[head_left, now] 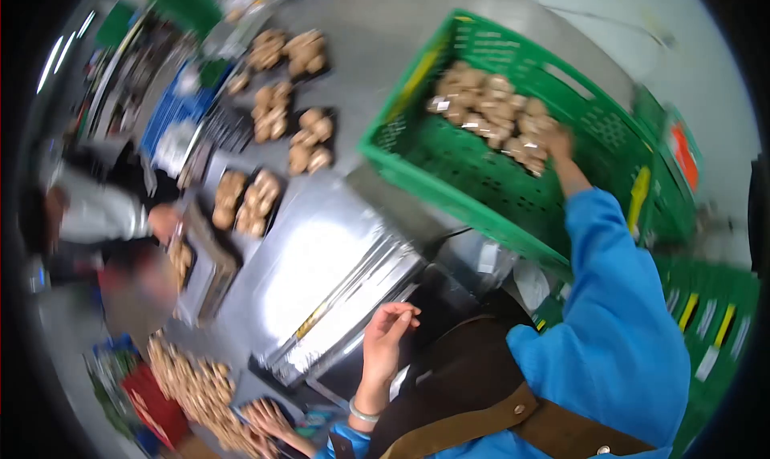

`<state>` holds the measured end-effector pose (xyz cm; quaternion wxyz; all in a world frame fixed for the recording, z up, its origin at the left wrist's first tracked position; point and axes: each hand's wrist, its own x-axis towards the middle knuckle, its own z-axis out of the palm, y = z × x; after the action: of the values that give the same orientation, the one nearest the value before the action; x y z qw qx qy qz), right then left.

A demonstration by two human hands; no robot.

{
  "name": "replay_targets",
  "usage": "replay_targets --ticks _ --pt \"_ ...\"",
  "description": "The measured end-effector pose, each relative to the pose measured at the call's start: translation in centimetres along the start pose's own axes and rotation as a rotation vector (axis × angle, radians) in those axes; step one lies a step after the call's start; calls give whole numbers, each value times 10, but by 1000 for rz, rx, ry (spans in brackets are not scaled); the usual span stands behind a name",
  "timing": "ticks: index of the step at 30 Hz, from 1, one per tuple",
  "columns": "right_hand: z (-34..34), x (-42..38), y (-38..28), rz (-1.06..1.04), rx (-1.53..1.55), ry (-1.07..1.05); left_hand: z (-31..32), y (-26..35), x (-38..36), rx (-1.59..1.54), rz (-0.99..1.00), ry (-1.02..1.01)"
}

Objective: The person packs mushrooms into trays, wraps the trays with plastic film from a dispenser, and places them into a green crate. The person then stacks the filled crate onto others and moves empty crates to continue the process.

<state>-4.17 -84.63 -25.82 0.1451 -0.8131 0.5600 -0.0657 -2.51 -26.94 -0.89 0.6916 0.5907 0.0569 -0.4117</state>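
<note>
My right hand (559, 145) reaches into the green crate (473, 196), its blurred fingers around the edge of a wrapped pack of brown, rounded produce (528, 144). More wrapped packs (473, 98) lie beside that one on the crate floor. My left hand (385, 343), with a bracelet at the wrist, hangs near the front edge of the shiny wrapping machine (313, 258). Its fingers are half curled, a small gap parts them from the thumb, and nothing is between them.
Several unwrapped packs (309, 142) stand on the metal table (361, 66). At the left, a co-worker's hand (164, 221) is near another pack. Another person's hands (269, 420) touch a pile of loose produce (192, 383). Green crates (710, 339) stand at the right.
</note>
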Motion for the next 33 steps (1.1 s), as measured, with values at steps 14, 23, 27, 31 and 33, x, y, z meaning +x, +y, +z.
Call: replay_targets --ticks 14,23,27,31,33 --pt "-155 -158 -269 -784 780 -342 -307 22 -191 75 594 1033" --pt "-70 -682 -359 -1214 464 -1955 -550 -84 -332 464 219 1384" --pt "-28 -810 -359 -580 345 -2077 -581 -95 -320 829 -216 1164" --pt "2 -870 -374 -407 265 -1998 -604 -139 -304 1009 -36 1039" --pt "19 -880 -375 -486 243 -2016 -588 -131 -305 837 -47 1063"
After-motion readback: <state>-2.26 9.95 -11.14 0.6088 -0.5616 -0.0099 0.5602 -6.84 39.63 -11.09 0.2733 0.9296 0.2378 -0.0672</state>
